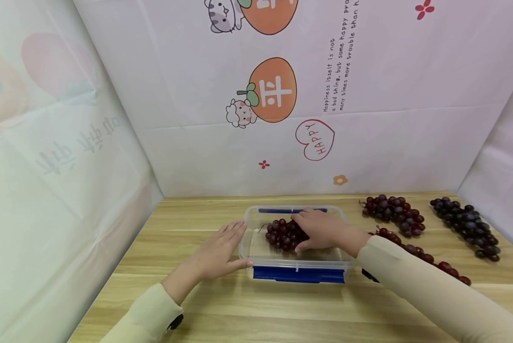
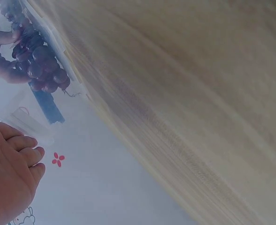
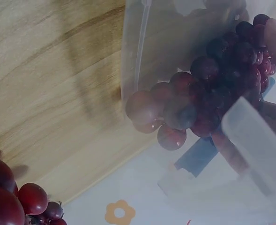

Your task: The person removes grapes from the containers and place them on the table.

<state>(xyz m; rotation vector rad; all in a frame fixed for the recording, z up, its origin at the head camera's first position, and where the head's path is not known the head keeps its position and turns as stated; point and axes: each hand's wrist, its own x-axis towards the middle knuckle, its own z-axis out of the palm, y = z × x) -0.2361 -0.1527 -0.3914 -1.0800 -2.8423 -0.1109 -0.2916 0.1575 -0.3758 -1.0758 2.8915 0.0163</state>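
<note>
A clear plastic food container (image 1: 249,252) with blue latches stands on the wooden table. Inside it lies a bunch of dark red grapes (image 1: 282,236), also seen through the clear wall in the left wrist view. My right hand (image 1: 322,229) reaches over the rim and grips the bunch, thumb on the near side and fingers on the far side. With fingers straight, my left hand (image 1: 217,251) rests against the container's left side, its thumb at the near left corner. In the right wrist view, the wall partly blurs the grapes (image 3: 205,89).
To the right of the container lie a red bunch (image 1: 393,214) at the back, a longer red bunch (image 1: 427,257) partly behind my right sleeve, and a blackish bunch (image 1: 466,226) farther right. A printed white sheet (image 1: 196,143) stands behind the table (image 1: 187,214).
</note>
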